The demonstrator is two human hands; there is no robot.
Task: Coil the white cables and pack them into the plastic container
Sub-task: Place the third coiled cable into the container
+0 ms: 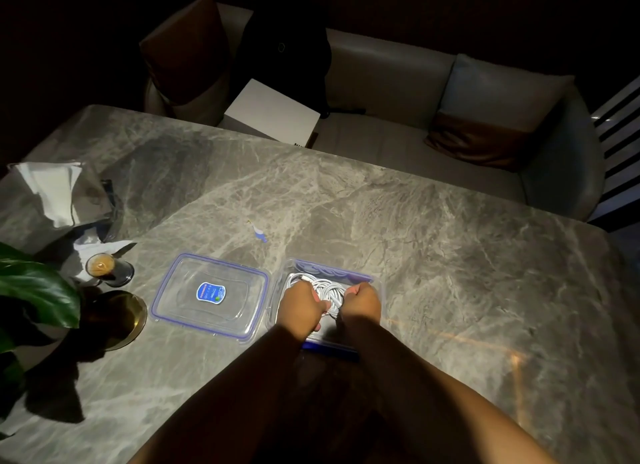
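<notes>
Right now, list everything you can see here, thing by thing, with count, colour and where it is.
white cables: one bundle, white, inside the container
plastic container: one, clear with blue trim, table centre
lid: one, clear, blue rim and sticker, left of container
table: one, grey marble
glass: one, dark drink, left side
plant leaf: green, left edge
papers: white, far left
sofa: grey, behind table
white box: one, on sofa
left hand: grips cables
right hand: grips cables
</notes>
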